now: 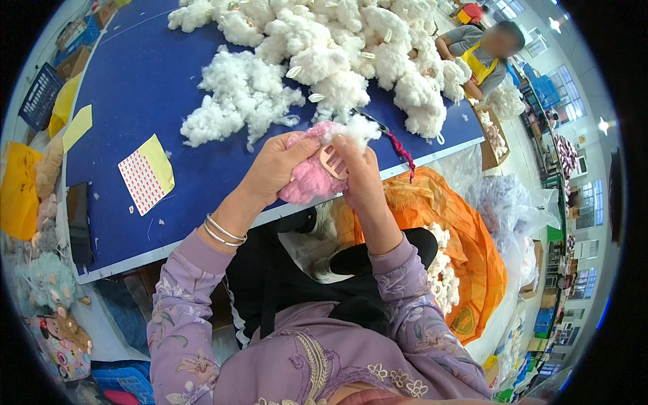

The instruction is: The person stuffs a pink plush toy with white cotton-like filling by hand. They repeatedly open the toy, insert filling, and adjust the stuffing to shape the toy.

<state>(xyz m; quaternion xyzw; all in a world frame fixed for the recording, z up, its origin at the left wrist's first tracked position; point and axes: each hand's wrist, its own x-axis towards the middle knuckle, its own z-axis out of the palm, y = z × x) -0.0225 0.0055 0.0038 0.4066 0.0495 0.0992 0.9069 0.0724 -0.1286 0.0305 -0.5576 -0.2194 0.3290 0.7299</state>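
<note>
A fluffy pink plush piece (309, 181) is held between both hands above the table's near edge. On its front sits a pale pink, flat slotted part (332, 163), its material unclear. My left hand (278, 162) grips the plush from the left, thumb on top. My right hand (361, 169) closes on its right side, thumb beside a tuft of white stuffing (361, 130) at the top of the plush. Whether the tuft is partly inside the plush is hidden by the fingers. Just beyond my right hand lies a dark metal tool with a magenta wrapped handle (401, 146).
Loose white stuffing (236, 94) lies on the blue table (135, 74), before a big heap of cream plush pieces (324, 50). A sticker sheet (145, 177) lies left. An orange sack (466, 250) of cream pieces stands right of my legs. Another person (482, 57) sits at far right.
</note>
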